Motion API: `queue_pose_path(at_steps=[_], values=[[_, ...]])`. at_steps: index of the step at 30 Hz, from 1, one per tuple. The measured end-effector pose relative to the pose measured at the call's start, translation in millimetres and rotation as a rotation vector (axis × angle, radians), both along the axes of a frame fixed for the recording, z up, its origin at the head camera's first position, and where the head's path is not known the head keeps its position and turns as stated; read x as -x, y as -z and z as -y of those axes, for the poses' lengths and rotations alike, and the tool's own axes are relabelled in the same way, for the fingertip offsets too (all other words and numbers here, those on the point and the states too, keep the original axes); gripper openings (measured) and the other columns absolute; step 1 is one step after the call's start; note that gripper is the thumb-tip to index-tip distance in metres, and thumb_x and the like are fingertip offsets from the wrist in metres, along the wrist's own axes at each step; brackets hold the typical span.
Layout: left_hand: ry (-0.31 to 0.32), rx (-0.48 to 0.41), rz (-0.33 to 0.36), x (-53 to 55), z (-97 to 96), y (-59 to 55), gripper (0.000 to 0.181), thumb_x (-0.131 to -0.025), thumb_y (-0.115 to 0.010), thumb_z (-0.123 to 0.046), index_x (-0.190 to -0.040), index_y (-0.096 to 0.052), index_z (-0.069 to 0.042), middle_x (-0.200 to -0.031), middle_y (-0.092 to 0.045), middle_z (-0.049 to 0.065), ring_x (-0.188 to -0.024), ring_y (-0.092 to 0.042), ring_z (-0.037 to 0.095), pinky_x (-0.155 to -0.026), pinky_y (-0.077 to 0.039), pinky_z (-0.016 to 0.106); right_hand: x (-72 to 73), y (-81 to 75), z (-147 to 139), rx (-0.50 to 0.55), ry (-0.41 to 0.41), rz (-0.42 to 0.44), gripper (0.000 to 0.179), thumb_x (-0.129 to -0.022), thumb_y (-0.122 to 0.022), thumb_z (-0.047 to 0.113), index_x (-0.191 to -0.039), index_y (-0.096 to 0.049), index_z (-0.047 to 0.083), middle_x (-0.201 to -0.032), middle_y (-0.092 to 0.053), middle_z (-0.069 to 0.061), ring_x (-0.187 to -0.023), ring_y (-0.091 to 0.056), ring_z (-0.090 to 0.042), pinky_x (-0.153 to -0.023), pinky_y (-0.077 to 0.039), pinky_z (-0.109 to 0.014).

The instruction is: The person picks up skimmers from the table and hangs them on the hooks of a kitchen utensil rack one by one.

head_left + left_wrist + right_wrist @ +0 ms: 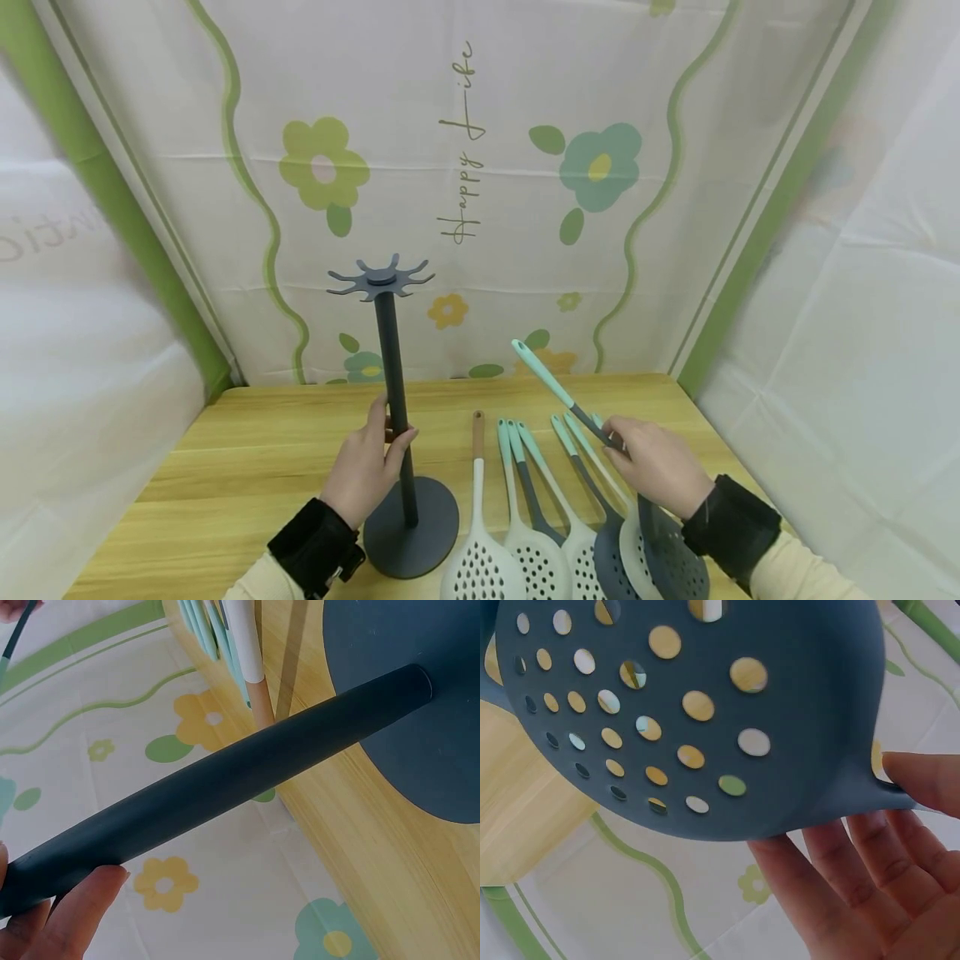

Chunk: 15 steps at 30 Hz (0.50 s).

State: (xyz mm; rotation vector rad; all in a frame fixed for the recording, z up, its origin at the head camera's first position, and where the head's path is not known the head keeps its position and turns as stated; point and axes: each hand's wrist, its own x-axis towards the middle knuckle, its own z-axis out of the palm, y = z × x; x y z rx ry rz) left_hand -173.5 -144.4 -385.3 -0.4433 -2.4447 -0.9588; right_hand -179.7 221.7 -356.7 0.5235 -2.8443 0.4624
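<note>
A dark grey utensil stand (391, 358), with a ring of hooks on top and a round base (412, 550), stands upright on the table. My left hand (363, 467) holds its pole, thumb on one side and fingers on the other; the left wrist view shows the pole (225, 776) up close. My right hand (660, 467) grips a dark grey skimmer with a mint handle end (543, 372) by the lower handle, beside the perforated head. That head (810, 697) fills much of the right wrist view. In the head view, the handle slants up and left.
Several more skimmers lie side by side right of the stand: a white one with a brown handle end (480, 508), and white or dark grey ones with mint ends (525, 479). The wooden table (225, 475) ends at a flowered cloth (480, 100) behind.
</note>
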Motion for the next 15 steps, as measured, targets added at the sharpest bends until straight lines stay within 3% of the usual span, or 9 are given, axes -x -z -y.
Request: queue_pose_path(at_steps=[15], values=[[-0.007, 0.001, -0.010, 0.3, -0.6, -0.3, 0.046, -0.102, -0.054, -0.028, -0.139, -0.040, -0.005, -0.095, -0.067, 0.005, -0.087, -0.071, 0.025, -0.066, -0.060, 0.032, 1.1, -1.2, 2.9, 0.032, -0.001, 0.017, 0.012, -0.089, -0.071, 0.010, -0.099, -0.069, 0.007, -0.075, -0.059, 0.005, -0.059, -0.047, -0.005, -0.053, -0.044, -0.030]])
